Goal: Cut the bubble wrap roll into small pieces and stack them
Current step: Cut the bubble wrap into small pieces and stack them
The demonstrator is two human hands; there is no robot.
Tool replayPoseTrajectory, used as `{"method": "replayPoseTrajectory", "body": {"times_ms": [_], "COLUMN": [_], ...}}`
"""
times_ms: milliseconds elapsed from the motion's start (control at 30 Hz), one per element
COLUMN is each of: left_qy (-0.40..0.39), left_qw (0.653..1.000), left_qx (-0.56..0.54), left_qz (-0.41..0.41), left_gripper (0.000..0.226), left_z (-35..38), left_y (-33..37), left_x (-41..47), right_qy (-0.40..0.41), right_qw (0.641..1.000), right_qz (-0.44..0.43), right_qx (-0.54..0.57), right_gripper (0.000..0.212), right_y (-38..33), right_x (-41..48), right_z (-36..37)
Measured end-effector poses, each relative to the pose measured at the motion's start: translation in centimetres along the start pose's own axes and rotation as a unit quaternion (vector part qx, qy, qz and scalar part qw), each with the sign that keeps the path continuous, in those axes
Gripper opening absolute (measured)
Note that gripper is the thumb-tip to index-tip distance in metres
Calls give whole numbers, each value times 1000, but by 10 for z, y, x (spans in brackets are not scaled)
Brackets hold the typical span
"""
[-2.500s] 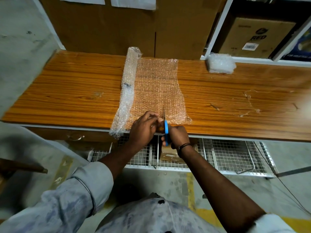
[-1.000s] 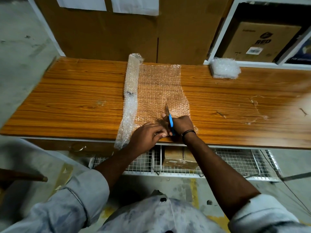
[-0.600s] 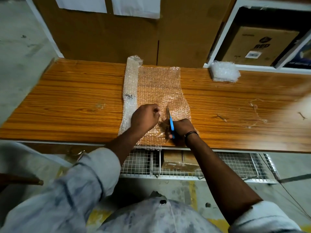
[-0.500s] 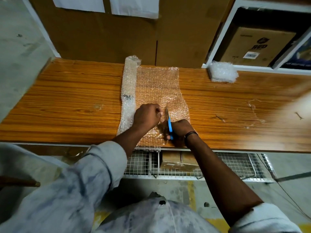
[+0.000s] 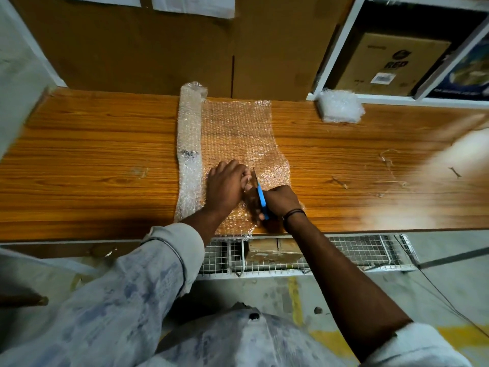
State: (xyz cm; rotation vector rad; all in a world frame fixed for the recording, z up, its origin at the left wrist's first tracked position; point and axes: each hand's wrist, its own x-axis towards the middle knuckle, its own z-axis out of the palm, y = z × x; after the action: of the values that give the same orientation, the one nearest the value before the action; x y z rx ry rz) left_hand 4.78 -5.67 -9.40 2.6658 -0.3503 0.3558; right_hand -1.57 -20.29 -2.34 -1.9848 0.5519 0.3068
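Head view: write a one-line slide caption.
Right hand cuts unrolled bubble wrap with blue scissors while left hand grips it.

Left of the roll (image 5: 189, 144), bare surface (image 5: 92, 160) leaves me passing room; cardboard boxes (image 5: 158, 49) wall the far edge; rightward, beyond the stack (image 5: 340, 105), blur, probably passable.

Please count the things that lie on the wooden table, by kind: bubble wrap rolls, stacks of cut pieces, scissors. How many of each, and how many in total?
bubble wrap roll: 1, partly unrolled
stack of cut pieces: 1
scissors: 1, blue-handled, held by the right hand
Total: 3
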Motion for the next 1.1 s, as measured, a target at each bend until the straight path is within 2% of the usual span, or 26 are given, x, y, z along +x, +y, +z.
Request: {"method": "replayPoseTrajectory", "body": {"times_ms": [167, 333, 400, 500, 633, 767, 967, 1033, 1100], "left_qy": [34, 23, 27, 24, 28, 35, 34, 33, 30], "left_qw": [999, 999, 999, 998, 997, 996, 993, 993, 994], "left_qx": [-18, -29, -39, -47, -65, -82, -105, -107, -101], "left_qz": [25, 23, 21, 32, 32, 31, 34, 32, 20], "left_gripper": [16, 25, 29, 33, 42, 33, 29, 28, 28], "left_z": [-1, -4, -5, -4, -2, -2, -4, -3, -1], "left_y": [-3, -2, -3, -4, -7, -8, -8, -9, -9], "left_x": [-5, -6, -5, -6, -6, -5, -5, -5, -5], "right_qy": [3, 24, 24, -13, -45, -39, 9, 0, -17], "right_qw": [1000, 1000, 999, 993, 988, 990, 1000, 1000, 996], "right_qz": [0, -4, -2, 24, 35, 31, 6, 4, 8], "right_qx": [14, 9, 30, 119, 144, 132, -4, 18, 84], "right_gripper": [39, 50, 47, 47, 51, 50, 57, 53, 55], "right_y": [-9, -10, -10, -10, -10, -14, -11, -12, -14], "right_x": [3, 9, 9, 3, 7, 15, 38, 36, 34], "right_z": [5, 11, 10, 10, 11, 10, 17, 15, 13]}}
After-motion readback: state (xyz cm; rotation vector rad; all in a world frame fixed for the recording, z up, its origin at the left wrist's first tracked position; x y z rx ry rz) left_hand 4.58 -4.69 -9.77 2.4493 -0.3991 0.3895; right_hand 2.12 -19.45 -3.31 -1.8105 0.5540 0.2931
